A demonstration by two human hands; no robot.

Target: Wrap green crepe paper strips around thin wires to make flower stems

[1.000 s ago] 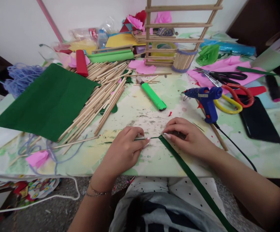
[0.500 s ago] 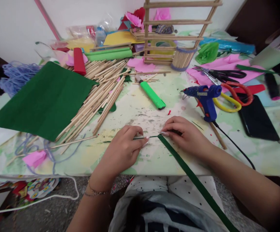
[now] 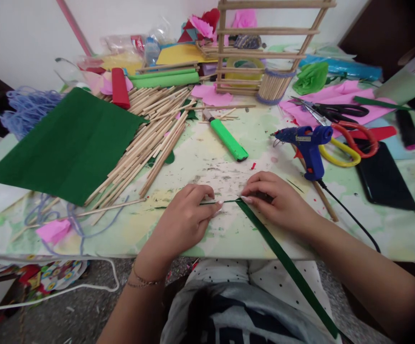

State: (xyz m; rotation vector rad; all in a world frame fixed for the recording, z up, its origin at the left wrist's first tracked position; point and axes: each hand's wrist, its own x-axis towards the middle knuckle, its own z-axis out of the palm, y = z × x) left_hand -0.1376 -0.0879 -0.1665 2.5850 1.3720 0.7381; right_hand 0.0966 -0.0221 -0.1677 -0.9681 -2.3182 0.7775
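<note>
My left hand [image 3: 186,220] and my right hand [image 3: 277,198] rest on the table near its front edge, fingertips almost meeting. Both pinch a thin stick wrapped in green [image 3: 207,203] that lies left to right between them. A long dark green paper strip [image 3: 282,260] runs from my right fingertips down over the table edge toward my lap. Each hand is closed in a pinch on the stick where the strip meets it.
A green paper sheet [image 3: 67,143] and a pile of wooden sticks [image 3: 150,129] lie at the left. A green utility knife [image 3: 227,136], blue glue gun [image 3: 306,143], scissors [image 3: 340,134], a black phone [image 3: 381,177] and a wooden stick frame [image 3: 265,52] stand beyond and right.
</note>
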